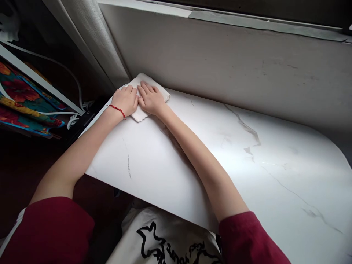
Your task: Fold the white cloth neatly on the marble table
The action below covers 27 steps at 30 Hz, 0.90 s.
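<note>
A folded white cloth (140,116) lies at the far left end of a white marble-patterned table (170,176), against the wall. My left hand (125,99), with a red string bracelet (117,109) on its wrist, presses down on the cloth's left part; its fingers are bent and close together. Right beside it, my right hand (150,98) lies on the cloth with its fingers stretched out and slightly apart. The two thumbs are close to each other. Part of the cloth is hidden under both hands.
A pale wall (220,66) runs along the table's back edge, with a curtain (96,40) at its left. Beyond the left end stand a white metal bar (41,79), white cables (74,79) and a colourful flowered fabric (22,91). The table's right corner is rounded.
</note>
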Each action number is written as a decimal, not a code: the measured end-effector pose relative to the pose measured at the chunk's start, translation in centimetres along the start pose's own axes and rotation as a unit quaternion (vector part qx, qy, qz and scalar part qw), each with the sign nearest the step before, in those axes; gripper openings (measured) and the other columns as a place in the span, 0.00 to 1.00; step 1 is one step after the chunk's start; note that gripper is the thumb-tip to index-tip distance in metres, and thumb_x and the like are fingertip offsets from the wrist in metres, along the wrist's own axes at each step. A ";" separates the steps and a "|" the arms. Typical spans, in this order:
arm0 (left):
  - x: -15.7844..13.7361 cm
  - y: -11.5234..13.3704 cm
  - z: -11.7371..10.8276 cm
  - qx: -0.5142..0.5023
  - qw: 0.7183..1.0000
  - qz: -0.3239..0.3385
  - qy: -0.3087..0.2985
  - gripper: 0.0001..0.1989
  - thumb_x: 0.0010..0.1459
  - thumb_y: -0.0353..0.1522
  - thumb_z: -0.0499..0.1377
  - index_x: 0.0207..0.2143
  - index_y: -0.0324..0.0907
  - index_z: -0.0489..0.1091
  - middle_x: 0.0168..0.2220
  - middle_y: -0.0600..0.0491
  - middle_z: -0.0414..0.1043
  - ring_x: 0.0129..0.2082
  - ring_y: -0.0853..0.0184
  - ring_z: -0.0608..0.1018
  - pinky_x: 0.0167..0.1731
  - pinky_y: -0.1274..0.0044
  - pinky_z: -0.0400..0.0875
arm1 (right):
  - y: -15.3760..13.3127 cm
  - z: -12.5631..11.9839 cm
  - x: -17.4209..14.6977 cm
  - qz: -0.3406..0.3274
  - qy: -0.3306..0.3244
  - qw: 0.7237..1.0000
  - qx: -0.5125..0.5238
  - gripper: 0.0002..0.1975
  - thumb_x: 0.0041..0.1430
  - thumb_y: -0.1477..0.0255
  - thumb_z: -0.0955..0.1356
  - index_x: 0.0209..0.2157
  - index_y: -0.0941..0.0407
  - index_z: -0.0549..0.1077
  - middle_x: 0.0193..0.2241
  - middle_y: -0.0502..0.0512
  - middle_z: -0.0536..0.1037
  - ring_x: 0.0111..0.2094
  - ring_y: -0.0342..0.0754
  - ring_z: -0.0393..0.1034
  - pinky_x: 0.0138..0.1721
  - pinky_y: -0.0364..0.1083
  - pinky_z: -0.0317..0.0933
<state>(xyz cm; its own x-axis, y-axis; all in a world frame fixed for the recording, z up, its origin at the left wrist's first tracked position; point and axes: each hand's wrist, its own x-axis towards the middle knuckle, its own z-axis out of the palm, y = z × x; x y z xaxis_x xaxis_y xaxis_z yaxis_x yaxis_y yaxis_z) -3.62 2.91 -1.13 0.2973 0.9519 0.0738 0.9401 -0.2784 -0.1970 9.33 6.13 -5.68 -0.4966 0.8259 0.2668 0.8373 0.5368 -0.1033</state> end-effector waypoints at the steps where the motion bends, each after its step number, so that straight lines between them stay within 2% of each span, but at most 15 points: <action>1: -0.2 0.0 -0.2 0.006 1.000 0.000 -0.002 0.25 0.66 0.32 0.42 0.59 0.32 0.64 0.57 0.34 0.70 0.57 0.50 0.73 0.51 0.66 0.66 | -0.3 -0.3 -0.2 -0.001 -0.008 1.000 -0.002 0.30 0.70 0.71 0.50 0.68 0.69 0.56 0.70 0.71 0.54 0.71 0.57 0.49 0.68 0.60 0.47; 4: -1.4 0.4 -0.8 0.024 1.000 -0.008 -0.004 0.24 0.66 0.33 0.42 0.57 0.33 0.66 0.54 0.34 0.72 0.53 0.50 0.75 0.48 0.66 0.66 | -1.1 -0.9 -1.0 -0.014 -0.026 1.000 -0.010 0.31 0.70 0.70 0.49 0.69 0.67 0.55 0.71 0.69 0.52 0.72 0.55 0.47 0.69 0.58 0.45; 8: -4.8 1.3 -1.8 0.063 0.997 -0.027 -0.030 0.26 0.67 0.31 0.37 0.54 0.25 0.67 0.50 0.28 0.73 0.50 0.47 0.77 0.46 0.63 0.65 | -2.9 -1.7 -2.4 -0.052 -0.043 0.997 -0.029 0.31 0.71 0.69 0.47 0.70 0.63 0.53 0.72 0.67 0.50 0.72 0.54 0.46 0.70 0.59 0.45; 11: -8.2 1.5 -2.2 0.089 0.994 -0.038 -0.044 0.28 0.67 0.30 0.35 0.51 0.21 0.69 0.45 0.26 0.74 0.49 0.45 0.77 0.43 0.63 0.66 | -5.5 -2.5 -3.5 -0.087 -0.065 0.993 -0.039 0.30 0.72 0.69 0.47 0.71 0.60 0.52 0.72 0.63 0.50 0.73 0.56 0.45 0.70 0.61 0.43; 14: -11.9 1.0 -2.1 0.122 0.989 -0.062 -0.048 0.29 0.65 0.29 0.34 0.48 0.20 0.70 0.40 0.27 0.75 0.46 0.44 0.78 0.39 0.64 0.67 | -8.8 -3.3 -4.8 -0.108 -0.092 0.989 -0.037 0.30 0.73 0.67 0.48 0.71 0.60 0.51 0.73 0.61 0.48 0.73 0.54 0.42 0.72 0.56 0.40; 18: -17.3 0.5 -2.0 0.136 0.985 -0.095 -0.050 0.33 0.65 0.31 0.32 0.50 0.18 0.70 0.37 0.27 0.74 0.41 0.43 0.78 0.34 0.63 0.67 | -12.8 -4.1 -7.0 -0.160 -0.125 0.979 -0.005 0.33 0.74 0.61 0.50 0.72 0.65 0.48 0.73 0.61 0.46 0.73 0.52 0.41 0.72 0.50 0.41; 21: -20.7 0.9 -1.9 0.116 0.984 -0.127 -0.042 0.34 0.64 0.35 0.35 0.55 0.19 0.68 0.41 0.25 0.73 0.43 0.41 0.78 0.33 0.61 0.66 | -14.4 -4.5 -8.4 -0.206 -0.112 0.972 0.006 0.33 0.73 0.59 0.53 0.71 0.63 0.51 0.72 0.59 0.49 0.73 0.51 0.44 0.72 0.49 0.43; 24: -21.6 1.5 -1.6 0.049 0.983 -0.175 -0.001 0.34 0.61 0.37 0.39 0.58 0.23 0.68 0.44 0.24 0.74 0.47 0.36 0.77 0.34 0.58 0.66 | -14.5 -4.3 -8.5 -0.227 -0.093 0.969 0.005 0.32 0.73 0.58 0.54 0.71 0.60 0.53 0.72 0.56 0.50 0.72 0.48 0.46 0.71 0.46 0.44; 27: -19.7 2.2 -1.5 -0.046 0.978 -0.195 0.063 0.35 0.61 0.38 0.40 0.59 0.25 0.69 0.47 0.24 0.74 0.50 0.31 0.74 0.35 0.53 0.67 | -13.1 -3.7 -7.6 -0.212 -0.101 0.972 0.020 0.31 0.73 0.61 0.53 0.71 0.61 0.53 0.72 0.56 0.50 0.73 0.49 0.45 0.71 0.47 0.44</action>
<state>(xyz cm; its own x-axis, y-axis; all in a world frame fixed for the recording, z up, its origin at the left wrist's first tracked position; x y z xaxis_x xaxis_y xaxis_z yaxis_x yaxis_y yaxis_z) -7.14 -16.71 -1.54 -0.0745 0.9662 0.2467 0.9953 0.0873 -0.0414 2.99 -7.83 -2.81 -0.8330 0.5440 0.1009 0.5403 0.8391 -0.0627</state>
